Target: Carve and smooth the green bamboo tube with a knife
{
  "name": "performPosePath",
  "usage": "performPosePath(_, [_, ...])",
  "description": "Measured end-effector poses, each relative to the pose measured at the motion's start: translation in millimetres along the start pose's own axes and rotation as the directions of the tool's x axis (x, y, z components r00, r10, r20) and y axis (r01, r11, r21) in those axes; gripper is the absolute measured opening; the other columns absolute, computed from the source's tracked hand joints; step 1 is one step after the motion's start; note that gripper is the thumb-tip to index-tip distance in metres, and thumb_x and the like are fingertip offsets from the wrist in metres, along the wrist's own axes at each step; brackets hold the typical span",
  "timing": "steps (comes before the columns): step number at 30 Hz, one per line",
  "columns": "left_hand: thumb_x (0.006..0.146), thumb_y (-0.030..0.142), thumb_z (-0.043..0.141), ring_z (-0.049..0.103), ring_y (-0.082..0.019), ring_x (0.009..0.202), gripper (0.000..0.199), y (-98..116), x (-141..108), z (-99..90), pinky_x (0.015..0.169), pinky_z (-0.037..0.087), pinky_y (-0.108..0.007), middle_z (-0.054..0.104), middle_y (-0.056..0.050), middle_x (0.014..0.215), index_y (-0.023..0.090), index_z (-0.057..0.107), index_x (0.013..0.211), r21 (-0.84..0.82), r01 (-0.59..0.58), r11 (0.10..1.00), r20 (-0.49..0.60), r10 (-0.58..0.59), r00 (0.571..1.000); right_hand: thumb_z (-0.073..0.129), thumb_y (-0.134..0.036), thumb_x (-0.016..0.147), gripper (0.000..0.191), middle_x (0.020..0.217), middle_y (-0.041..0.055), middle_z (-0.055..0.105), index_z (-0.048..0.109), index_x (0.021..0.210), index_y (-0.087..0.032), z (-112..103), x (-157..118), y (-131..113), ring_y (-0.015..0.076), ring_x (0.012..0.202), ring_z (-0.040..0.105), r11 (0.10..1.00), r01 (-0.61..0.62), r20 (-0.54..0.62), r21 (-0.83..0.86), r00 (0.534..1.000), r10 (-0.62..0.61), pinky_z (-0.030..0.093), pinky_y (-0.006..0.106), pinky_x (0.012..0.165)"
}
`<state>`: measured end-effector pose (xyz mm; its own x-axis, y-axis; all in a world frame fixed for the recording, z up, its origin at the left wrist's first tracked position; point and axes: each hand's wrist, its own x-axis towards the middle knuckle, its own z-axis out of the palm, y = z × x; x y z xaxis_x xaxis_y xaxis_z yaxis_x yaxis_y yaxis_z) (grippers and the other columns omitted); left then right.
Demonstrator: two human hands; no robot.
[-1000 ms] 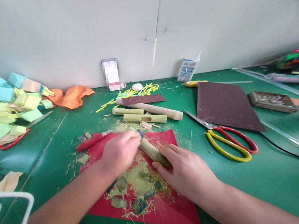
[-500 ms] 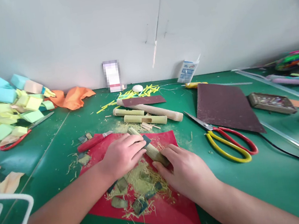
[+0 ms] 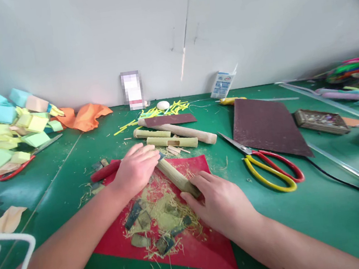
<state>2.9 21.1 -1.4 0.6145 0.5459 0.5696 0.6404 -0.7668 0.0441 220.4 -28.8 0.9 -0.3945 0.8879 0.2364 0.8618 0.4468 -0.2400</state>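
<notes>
From near left, the left hand (image 3: 140, 166) curls palm-down, holding a dark scrap (image 3: 161, 156) against the far part of the bamboo tube (image 3: 174, 173), whose near end the right hand (image 3: 222, 197) clasps, thumb opposed, over the red sheet (image 3: 211, 253).

Both forearms (image 3: 69, 239) stretch toward the far edge of the desk (image 3: 338, 210), left hand (image 3: 138, 170) farther out, palm down; right hand (image 3: 224, 199) curled, thumb opposite its fingers (image 3: 203, 179).

one left hand (image 3: 139, 168) and one right hand (image 3: 224, 199) appear with three bamboo tubes (image 3: 175, 174), one pale rod (image 3: 192, 132), two pairs of scissors (image 3: 250, 151), two brown sandpaper pieces (image 3: 267, 127), one red sheet (image 3: 211, 253), one white oval object (image 3: 163, 105) and one drink carton (image 3: 222, 85).
</notes>
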Motion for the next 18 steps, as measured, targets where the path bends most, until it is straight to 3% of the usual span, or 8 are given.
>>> performPosePath(2, [0.091, 0.012, 0.044, 0.058, -0.022, 0.113, 0.026, 5.9, 0.1, 1.4, 0.103, 0.039, -0.052, 0.068, -0.008, 0.111, 0.016, 0.064, 0.107, -0.001, -0.012, 1.000, 0.023, 0.012, 1.000, 0.055, -0.033, 0.083, 0.018, 0.071, 0.0011, 0.057, 0.054, 0.072, -0.019, 0.7, 0.0, 0.1, 0.0131, 0.062, 0.052, 1.000, 0.006, -0.006, 0.006, 1.000, -0.006, 0.033, 0.025, 0.054])
performPosePath(5, [0.091, 0.012, 0.045, 0.057, -0.019, 0.115, 0.026, 13.7, 0.0, 2.8, 0.104, 0.040, -0.046, 0.066, -0.008, 0.116, 0.015, 0.062, 0.112, -0.065, -0.096, 0.993, 0.062, 0.100, 0.993, 0.056, -0.031, 0.082, 0.016, 0.072, 0.0012, 0.058, 0.056, 0.074, -0.019, 0.8, 0.0, -0.4, 0.0134, 0.063, 0.052, 1.000, 0.004, -0.001, 0.018, 1.000, -0.004, 0.034, 0.026, 0.055])
performPosePath(10, [0.091, 0.012, 0.045, 0.058, -0.022, 0.113, 0.024, 7.9, 0.4, 1.5, 0.104, 0.037, -0.052, 0.068, -0.007, 0.111, 0.016, 0.065, 0.104, 0.011, -0.004, 1.000, 0.027, 0.004, 1.000, 0.053, -0.035, 0.085, 0.019, 0.074, 0.0015, 0.058, 0.056, 0.074, -0.019, -0.2, 0.2, -2.0, 0.0143, 0.064, 0.053, 1.000, -0.008, 0.016, -0.008, 1.000, 0.008, 0.034, 0.026, 0.055])
performPosePath(14, [0.090, 0.011, 0.046, 0.055, -0.021, 0.117, 0.025, 9.4, -0.5, 0.5, 0.105, 0.039, -0.046, 0.066, -0.008, 0.115, 0.013, 0.062, 0.109, -0.062, -0.078, 0.995, 0.053, 0.081, 0.995, 0.055, -0.033, 0.083, 0.017, 0.073, 0.0012, 0.058, 0.056, 0.074, -0.019, -0.1, -0.5, -2.5, 0.0144, 0.064, 0.053, 1.000, -0.007, 0.015, -0.018, 1.000, 0.007, 0.034, 0.027, 0.055])
performPosePath(18, [0.090, 0.011, 0.046, 0.058, -0.022, 0.112, 0.023, 5.0, -0.8, 1.0, 0.102, 0.040, -0.050, 0.068, -0.008, 0.110, 0.014, 0.065, 0.104, -0.009, 0.002, 1.000, 0.013, -0.002, 1.000, 0.053, -0.035, 0.085, 0.020, 0.073, 0.0010, 0.058, 0.056, 0.073, -0.019, -0.3, -0.5, -2.6, 0.0143, 0.064, 0.054, 1.000, -0.005, 0.012, -0.022, 1.000, 0.005, 0.033, 0.027, 0.054])
